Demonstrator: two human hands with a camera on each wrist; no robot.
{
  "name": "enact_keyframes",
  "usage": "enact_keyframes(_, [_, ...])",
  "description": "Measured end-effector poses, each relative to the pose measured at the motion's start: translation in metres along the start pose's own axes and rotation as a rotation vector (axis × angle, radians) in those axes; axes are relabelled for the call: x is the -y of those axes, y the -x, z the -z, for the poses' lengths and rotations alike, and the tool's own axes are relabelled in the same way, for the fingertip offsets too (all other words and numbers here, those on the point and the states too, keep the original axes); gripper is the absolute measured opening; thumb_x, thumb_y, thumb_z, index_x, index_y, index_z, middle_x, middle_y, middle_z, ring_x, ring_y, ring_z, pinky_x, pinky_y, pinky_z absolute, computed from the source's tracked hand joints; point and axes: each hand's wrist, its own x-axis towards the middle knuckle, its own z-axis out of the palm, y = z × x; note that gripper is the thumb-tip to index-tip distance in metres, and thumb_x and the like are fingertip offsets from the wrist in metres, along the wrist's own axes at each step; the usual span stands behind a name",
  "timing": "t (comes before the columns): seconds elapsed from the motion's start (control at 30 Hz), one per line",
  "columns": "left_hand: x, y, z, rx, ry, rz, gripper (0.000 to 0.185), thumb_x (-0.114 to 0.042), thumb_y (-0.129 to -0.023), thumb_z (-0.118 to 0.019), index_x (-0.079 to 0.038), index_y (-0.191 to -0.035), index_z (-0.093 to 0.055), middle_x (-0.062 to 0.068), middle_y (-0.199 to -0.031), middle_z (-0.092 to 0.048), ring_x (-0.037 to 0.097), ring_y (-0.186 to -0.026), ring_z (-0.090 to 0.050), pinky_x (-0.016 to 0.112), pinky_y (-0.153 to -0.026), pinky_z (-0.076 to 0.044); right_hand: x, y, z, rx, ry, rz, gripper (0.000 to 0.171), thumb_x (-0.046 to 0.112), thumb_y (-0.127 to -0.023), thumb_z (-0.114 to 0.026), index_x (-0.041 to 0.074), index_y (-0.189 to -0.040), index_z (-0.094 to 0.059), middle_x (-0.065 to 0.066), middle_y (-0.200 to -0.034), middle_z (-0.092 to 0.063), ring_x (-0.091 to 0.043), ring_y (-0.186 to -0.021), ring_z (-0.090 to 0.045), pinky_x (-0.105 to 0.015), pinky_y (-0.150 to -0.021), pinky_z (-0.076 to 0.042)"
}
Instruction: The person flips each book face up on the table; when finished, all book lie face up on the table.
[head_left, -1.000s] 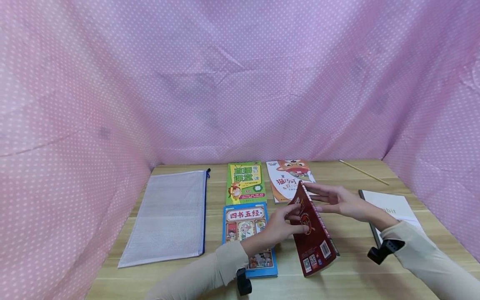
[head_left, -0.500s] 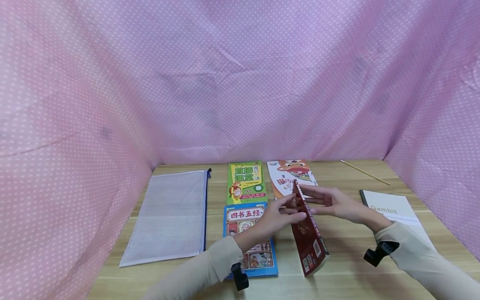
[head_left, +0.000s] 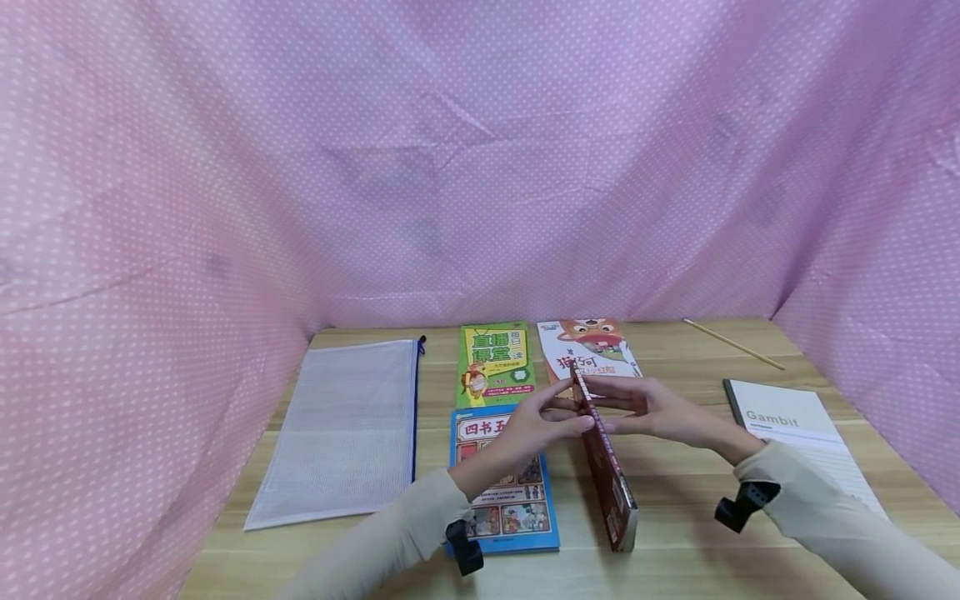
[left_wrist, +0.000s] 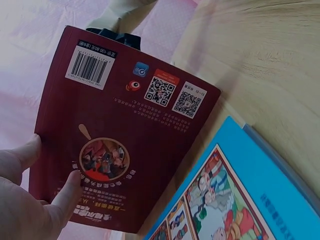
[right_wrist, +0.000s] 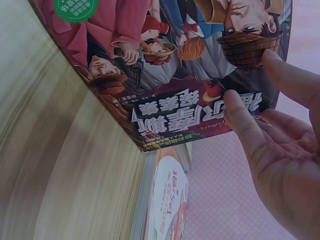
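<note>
Hands meet on either face of the dark red paperback [head_left: 603, 462], which stands on its long edge on the worktop [head_left: 675, 492], near the middle and a little toward three o'clock. The left hand [head_left: 536, 425] lays straight fingers on the back cover, where the left wrist view shows a barcode and QR codes [left_wrist: 165, 92]; the right hand [head_left: 660, 412] presses flat fingers on the illustrated front cover [right_wrist: 165, 55]. Neither hand curls round the book: it is sandwiched between flat palms and fingers. By my judgement the step in hand is balancing or turning the book on its edge; the next move calls for even pressure from both sides, since a slim glossy paperback can slide or tip. Just at nine o'clock of it lies a blue picture book [head_left: 501, 483], flat, with a shiny cover; at eleven o'clock a green workbook [head_left: 495, 362]; at twelve o'clock a white book with a fox drawing [head_left: 588, 350], partly behind the hands. At three o'clock rests a white booklet lettered Gambit [head_left: 802, 437]. Far at nine o'clock lies a translucent mesh zip pouch [head_left: 341, 429], soft and rectangular. A thin wooden stick [head_left: 733, 343] lies at one o'clock. Pink dotted cloth [head_left: 480, 167] walls the wood-grain surface.
</note>
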Motion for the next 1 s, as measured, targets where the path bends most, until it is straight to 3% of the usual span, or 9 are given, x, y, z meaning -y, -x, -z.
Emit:
enact_keyframes(0.17, [-0.004, 0.005, 0.006, -0.017, -0.007, 0.04, 0.073, -0.029, -0.093, -0.077, -0.023, -0.156, -0.041, 0.006, -0.131, -0.066, 0.022, -0.122, -0.066, 0.038, -0.102, -0.057, -0.004, -0.005, -0.005, 0.014, -0.021, 0.026, 0.071, 0.013, -0.095, -0.071, 0.004, -0.157, -0.037, -0.025, -0.16, -0.037, 0.003, -0.136, -0.048, -0.024, -0.107, -0.051])
enact_keyframes(0.4, [-0.003, 0.009, 0.016, -0.005, 0.045, 0.041, 0.074, -0.021, -0.093, -0.076, -0.021, -0.157, -0.04, 0.01, -0.13, -0.064, 0.024, -0.121, -0.066, 0.035, -0.098, -0.06, -0.006, -0.012, -0.012, 0.047, -0.043, 0.067, 0.072, 0.01, -0.096, -0.069, 0.0, -0.157, -0.033, -0.034, -0.156, -0.036, 0.005, -0.134, -0.049, -0.025, -0.106, -0.052])
enact_keyframes(0.63, [0.0, 0.013, 0.028, 0.035, -0.002, 0.037, 0.074, -0.024, -0.094, -0.075, -0.024, -0.158, -0.038, 0.011, -0.136, -0.06, 0.025, -0.124, -0.065, 0.039, -0.101, -0.058, -0.007, -0.017, -0.019, 0.084, -0.073, 0.06, 0.073, 0.008, -0.096, -0.069, -0.001, -0.158, -0.03, -0.032, -0.155, -0.038, -0.001, -0.133, -0.052, -0.032, -0.103, -0.055])
enact_keyframes(0.73, [0.001, 0.016, 0.033, 0.051, -0.024, 0.041, 0.071, -0.026, -0.095, -0.074, -0.027, -0.158, -0.038, 0.01, -0.14, -0.058, 0.025, -0.126, -0.063, 0.039, -0.102, -0.057, -0.009, -0.018, -0.022, 0.08, -0.049, 0.044, 0.073, 0.01, -0.096, -0.07, 0.002, -0.158, -0.032, -0.029, -0.156, -0.039, -0.01, -0.135, -0.054, -0.038, -0.101, -0.057])
enact_keyframes(0.9, [0.005, 0.019, 0.041, 0.057, -0.043, 0.047, 0.07, -0.026, -0.096, -0.073, -0.029, -0.157, -0.04, 0.012, -0.143, -0.056, 0.028, -0.129, -0.061, 0.039, -0.103, -0.057, -0.012, -0.02, -0.027, 0.083, 0.018, -0.007, 0.074, 0.017, -0.095, -0.072, 0.011, -0.159, -0.036, -0.022, -0.159, -0.041, -0.036, -0.139, -0.051, -0.045, -0.103, -0.055])
enact_keyframes(1.0, [0.009, 0.021, 0.046, 0.063, -0.056, 0.052, 0.071, -0.026, -0.096, -0.073, -0.029, -0.157, -0.038, 0.012, -0.144, -0.055, 0.029, -0.131, -0.06, 0.039, -0.104, -0.056, -0.017, -0.022, -0.03, 0.112, 0.014, -0.01, 0.073, 0.016, -0.095, -0.072, 0.01, -0.159, -0.036, -0.022, -0.161, -0.037, -0.046, -0.14, -0.046, -0.048, -0.105, -0.052])
